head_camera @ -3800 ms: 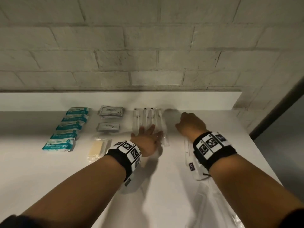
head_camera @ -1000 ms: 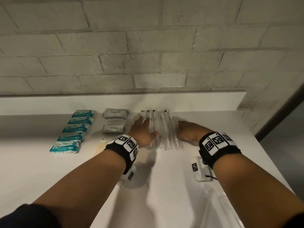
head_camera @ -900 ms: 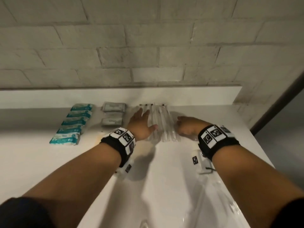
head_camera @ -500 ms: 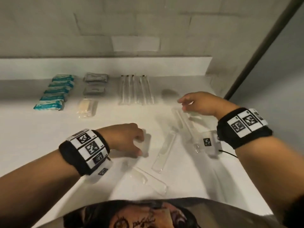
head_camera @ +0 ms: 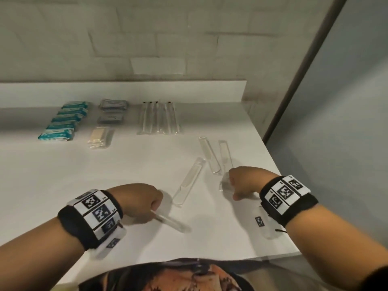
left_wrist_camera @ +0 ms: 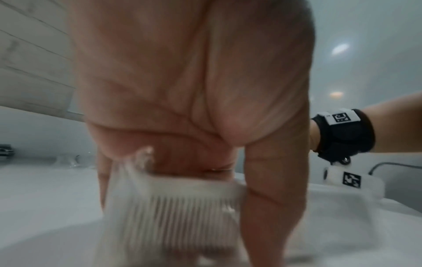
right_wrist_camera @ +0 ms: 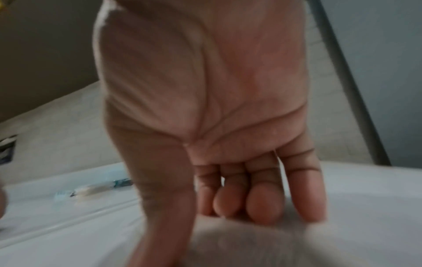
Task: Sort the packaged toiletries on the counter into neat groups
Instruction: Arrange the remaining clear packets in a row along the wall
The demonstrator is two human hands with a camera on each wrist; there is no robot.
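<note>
Clear-wrapped combs lie loose on the white counter (head_camera: 63, 185). My left hand (head_camera: 144, 200) pinches one wrapped comb (head_camera: 170, 222) at its left end. In the left wrist view the hand (left_wrist_camera: 182, 180) holds that comb (left_wrist_camera: 173, 213) between thumb and fingers, teeth showing. My right hand (head_camera: 237, 185) curls onto the near end of another wrapped comb (head_camera: 225, 154). In the right wrist view the right hand (right_wrist_camera: 205, 231) has its fingertips (right_wrist_camera: 262, 207) bent over a blurred packet. Two more combs (head_camera: 189, 181) (head_camera: 210, 156) lie between the hands.
At the back stand sorted groups: teal packets (head_camera: 63, 122), grey sachets (head_camera: 113, 112), a cream packet (head_camera: 100, 135) and a row of wrapped toothbrushes (head_camera: 159, 118). The counter's right edge (head_camera: 270, 156) and front edge (head_camera: 273, 254) are close to my right wrist.
Both hands have come back from the toothbrush row to the loose combs near the front. My left hand has taken hold of a comb; my right hand has moved nearer onto another.
</note>
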